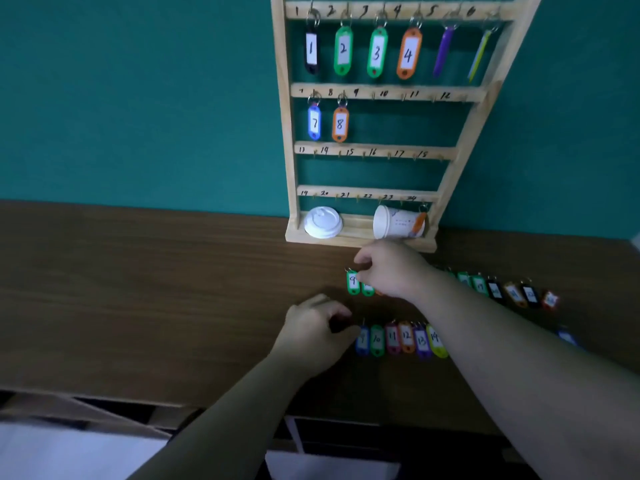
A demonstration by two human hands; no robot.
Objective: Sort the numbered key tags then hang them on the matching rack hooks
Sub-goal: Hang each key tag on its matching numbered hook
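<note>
A wooden key rack (289, 133) leans on the green wall. Tags 1 to 4 (376, 53), a purple tag and a yellow tag hang on its top bar, and tags 7 (314, 122) and 8 (340, 124) on the second. Two rows of numbered tags lie on the table. My right hand (394, 270) rests curled over the left end of the back row, beside a green tag 9 (352, 283); its grip is hidden. My left hand (317, 329) pinches the top of a blue tag (362, 341) at the left end of the front row (407, 337).
A white cup lid (322, 221) and a tipped paper cup (398, 221) lie on the rack's base. The back row of tags (512, 291) runs on to the right, and one blue tag (568, 337) lies apart. The brown table (138, 289) ends at a near edge.
</note>
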